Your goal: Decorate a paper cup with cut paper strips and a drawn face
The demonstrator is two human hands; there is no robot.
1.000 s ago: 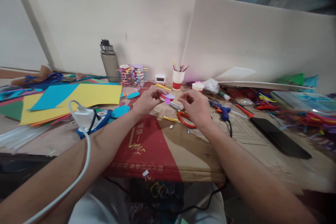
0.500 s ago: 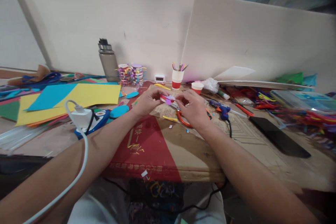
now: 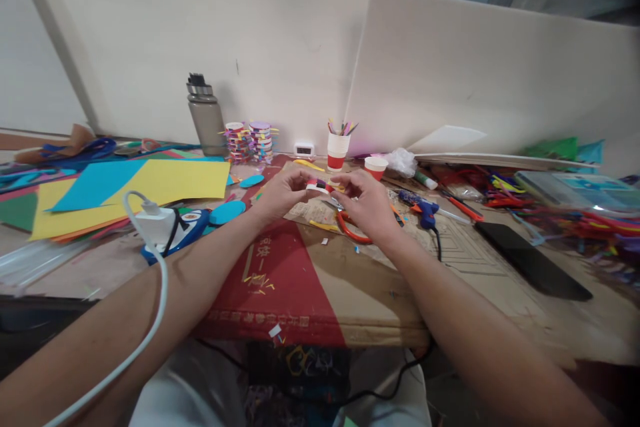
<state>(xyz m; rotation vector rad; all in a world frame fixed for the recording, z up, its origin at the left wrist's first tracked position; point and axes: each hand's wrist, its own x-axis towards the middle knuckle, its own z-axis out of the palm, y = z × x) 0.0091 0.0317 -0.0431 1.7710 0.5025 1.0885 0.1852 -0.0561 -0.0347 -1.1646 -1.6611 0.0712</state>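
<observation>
My left hand (image 3: 281,195) and right hand (image 3: 367,205) both pinch the red-white piece (image 3: 318,186), which sits dead centre between their fingertips.

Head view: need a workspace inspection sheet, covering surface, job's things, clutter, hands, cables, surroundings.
Surface: flattened red-and-brown cardboard, small scraps scattered on it.
Job's things: small red-and-white piece held above the cardboard; orange-handled scissors lie beneath the right hand.
Clutter: yellow paper, blue glue gun, black phone, grey bottle, paper cup of sticks.
Hands: left hand and right hand both pinch the piece.
Cables: white cable from white charger crosses the left forearm; black cord leaves the glue gun.
Surroundings: white boards lean at the back.
</observation>
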